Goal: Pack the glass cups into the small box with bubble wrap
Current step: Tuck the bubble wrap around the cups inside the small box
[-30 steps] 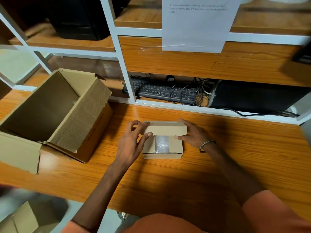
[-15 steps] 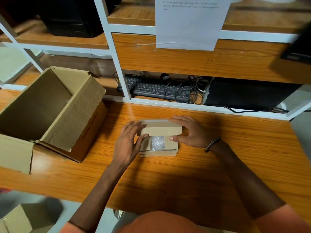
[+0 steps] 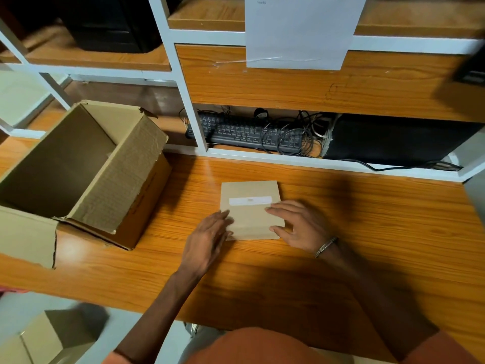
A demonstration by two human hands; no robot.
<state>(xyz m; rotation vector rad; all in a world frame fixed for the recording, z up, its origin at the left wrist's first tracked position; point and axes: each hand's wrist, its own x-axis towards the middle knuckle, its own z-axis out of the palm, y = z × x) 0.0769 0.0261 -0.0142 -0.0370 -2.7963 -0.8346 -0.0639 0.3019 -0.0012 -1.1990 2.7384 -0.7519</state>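
Observation:
A small brown cardboard box (image 3: 249, 195) lies in the middle of the wooden desk (image 3: 367, 245) with its lid flat down and a white strip across the top. My left hand (image 3: 207, 237) rests flat against the box's left front corner, fingers extended. Pressing on the lid's right front part is my right hand (image 3: 299, 224), fingers spread, a bracelet on its wrist. No glass cup or bubble wrap shows; the closed lid hides the inside.
A large open cardboard box (image 3: 86, 166) stands at the left of the desk, flaps up. Behind the desk a shelf holds a black keyboard (image 3: 244, 132) with tangled cables and a black case (image 3: 393, 140). A paper sheet (image 3: 301, 30) hangs above. Another carton (image 3: 39, 340) sits on the floor.
The lid, half raised with bubble wrap visible under it, has come down flat on the small box. Both hands slid from the lid's sides to the front of the box.

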